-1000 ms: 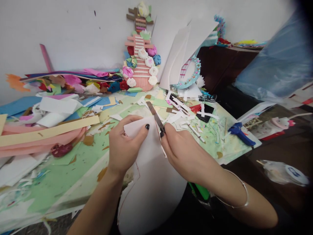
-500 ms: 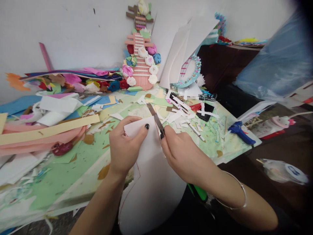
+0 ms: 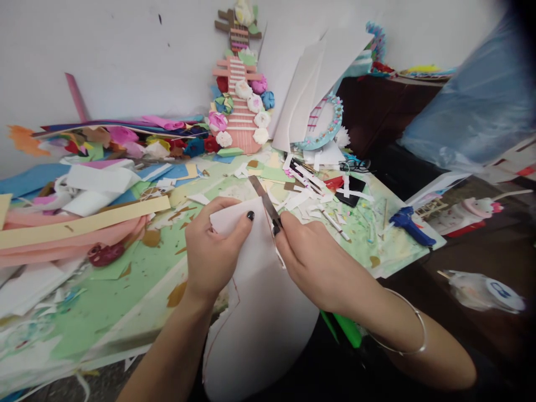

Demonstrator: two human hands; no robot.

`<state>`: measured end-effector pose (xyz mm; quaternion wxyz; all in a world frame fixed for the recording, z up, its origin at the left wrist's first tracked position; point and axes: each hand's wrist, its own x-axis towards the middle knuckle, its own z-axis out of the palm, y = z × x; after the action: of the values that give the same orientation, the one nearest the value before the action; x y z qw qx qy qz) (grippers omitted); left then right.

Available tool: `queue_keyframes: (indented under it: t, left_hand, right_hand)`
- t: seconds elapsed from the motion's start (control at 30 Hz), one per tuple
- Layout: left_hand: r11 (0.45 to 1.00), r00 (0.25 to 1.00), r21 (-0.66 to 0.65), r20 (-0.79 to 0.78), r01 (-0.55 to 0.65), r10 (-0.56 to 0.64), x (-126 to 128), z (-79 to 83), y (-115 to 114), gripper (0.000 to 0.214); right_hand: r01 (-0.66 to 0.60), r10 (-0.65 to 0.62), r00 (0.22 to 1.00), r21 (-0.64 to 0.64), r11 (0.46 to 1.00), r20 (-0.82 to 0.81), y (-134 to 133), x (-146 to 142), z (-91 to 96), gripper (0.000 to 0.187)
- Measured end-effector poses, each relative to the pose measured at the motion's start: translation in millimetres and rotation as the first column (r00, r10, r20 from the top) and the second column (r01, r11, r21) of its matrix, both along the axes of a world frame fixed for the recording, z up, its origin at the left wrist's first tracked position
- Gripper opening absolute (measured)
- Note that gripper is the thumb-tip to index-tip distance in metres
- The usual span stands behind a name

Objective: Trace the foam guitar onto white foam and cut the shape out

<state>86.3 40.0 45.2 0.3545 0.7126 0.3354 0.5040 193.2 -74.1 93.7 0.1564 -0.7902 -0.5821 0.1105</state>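
Observation:
My left hand (image 3: 215,245) pinches the upper end of a white board (image 3: 263,312), thumb on top and fingers underneath. The board is cut to a rounded, necked outline, with a reddish line along its edges. In my right hand (image 3: 314,259) is a utility knife (image 3: 267,202), its long dark blade pointing up and away, against the board's upper right edge. My fingers cover its grip. A thin white sliver hangs along that edge beside my right fingers. Below my right wrist a green piece (image 3: 348,330) shows; I cannot tell whether it belongs to the knife.
Paper scraps and strips litter the green-stained table (image 3: 138,290). A flower-decorated pink paper instrument (image 3: 240,125) leans on the wall. To the right lie a black phone (image 3: 352,192), a blue glue gun (image 3: 412,225) and a plastic bag (image 3: 481,290). A pale strip (image 3: 84,223) lies left.
Little differs. My right hand and the knife have shifted very slightly; more of the white sliver and the green piece shows. My left hand keeps its grip on the board.

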Motion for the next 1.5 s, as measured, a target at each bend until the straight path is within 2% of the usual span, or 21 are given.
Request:
queue_keyframes:
  t: [0.17, 0.3, 0.4, 0.53, 0.7, 0.93, 1.17, 1.3, 1.5]
  left_hand:
    - [1.0, 1.0, -0.001, 0.007, 0.0, 0.0, -1, -2.0, 1, 0.011]
    - [1.0, 1.0, 0.001, -0.014, -0.021, 0.021, -1, -3.8, 1, 0.01]
    - [1.0, 1.0, 0.016, -0.017, -0.024, 0.024, 0, -5.5, 2, 0.009]
    - [1.0, 1.0, 0.014, -0.017, -0.024, 0.024, 1, -7.2, 3, 0.009]
    - [1.0, 1.0, 0.0, -0.019, -0.012, 0.012, 1, -5.7, 1, 0.008]
    - [0.999, 0.999, -0.032, -0.023, -0.024, 0.023, 2, -4.6, -2, 0.009]
    - [0.999, 0.999, -0.014, -0.035, -0.042, 0.041, 3, -8.3, 0, 0.009]
    - [0.999, 0.999, 0.003, -0.032, -0.042, 0.042, 3, -10.4, 1, 0.01]
    - [0.999, 0.998, 0.013, -0.039, -0.047, 0.048, 4, -10.8, 1, 0.01]
  right_hand:
    - [-0.018, 0.019, 0.998, -0.006, 1.0, 0.068, 1, -1, -2.9, 0.021]
    - [-0.182, 0.177, 0.943, -0.008, 0.983, 0.281, 0, -2, -13.5, 0.026]
    - [-0.226, 0.208, 0.908, 0.005, 0.974, 0.364, -1, -2, -21.6, 0.026]
    - [-0.207, 0.196, 0.918, -0.006, 0.978, 0.346, -2, 0, -24.5, 0.022]
    - [-0.278, 0.283, 0.877, -0.072, 0.958, 0.389, -4, 1, -20.3, 0.02]
    - [-0.231, 0.232, 0.904, -0.047, 0.972, 0.36, -6, -2, -23.4, 0.021]
    - [-0.265, 0.289, 0.886, -0.115, 0.957, 0.363, -7, -2, -22.9, 0.022]
    - [-0.2, 0.234, 0.924, -0.138, 0.97, 0.301, -7, -4, -22.7, 0.026]
    - [-0.224, 0.251, 0.917, -0.12, 0.967, 0.31, -12, -3, -28.0, 0.021]
